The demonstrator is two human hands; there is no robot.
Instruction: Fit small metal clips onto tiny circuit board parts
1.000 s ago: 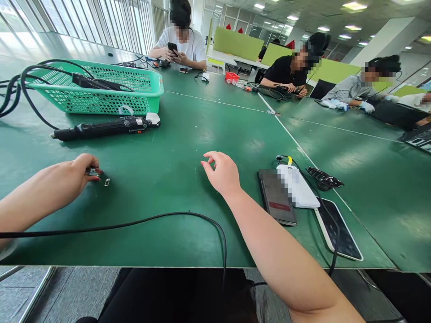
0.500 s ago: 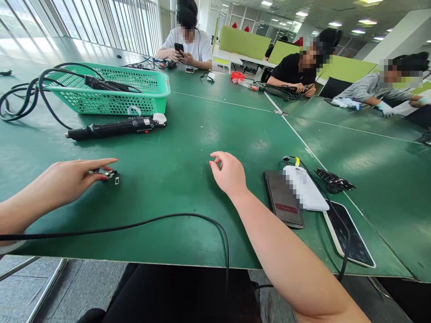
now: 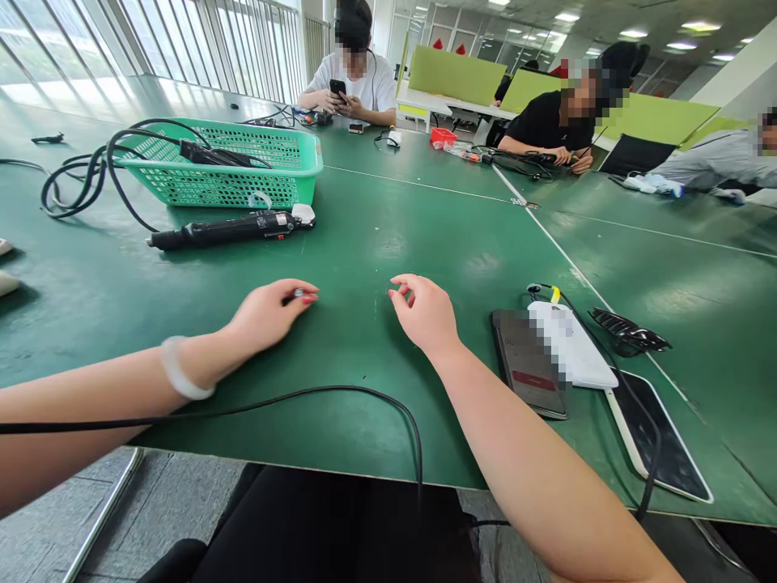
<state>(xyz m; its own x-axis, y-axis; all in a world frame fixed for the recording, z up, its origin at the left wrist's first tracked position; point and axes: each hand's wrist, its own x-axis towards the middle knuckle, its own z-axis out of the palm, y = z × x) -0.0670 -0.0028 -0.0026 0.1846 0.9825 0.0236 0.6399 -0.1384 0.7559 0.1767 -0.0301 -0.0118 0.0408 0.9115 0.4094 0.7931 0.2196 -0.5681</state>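
Note:
My left hand point(image 3: 270, 314) is closed in a pinch over the green table point(image 3: 358, 364). A small silvery metal part point(image 3: 298, 293) shows between its thumb and fingers; the rest of what it holds is covered by the fingers. Across a short gap, my right hand point(image 3: 426, 314) rests with curled fingers, the thumb and index tips apart and nothing visible between them. Beyond the left hand lies a black electric screwdriver point(image 3: 227, 229), with a white piece at its right end.
Behind the screwdriver stands a green basket point(image 3: 243, 190) with cables. On the right are a dark phone point(image 3: 527, 372), a white power bank point(image 3: 574, 348), another phone point(image 3: 659, 437) and a black crumpled packet point(image 3: 630, 330). A black cable point(image 3: 273, 398) crosses in front. Other people sit at the far side.
My left hand has moved right, toward my right hand, with small metal pieces picked up from the table. My right hand has kept its place and pose. The view has shifted slightly left.

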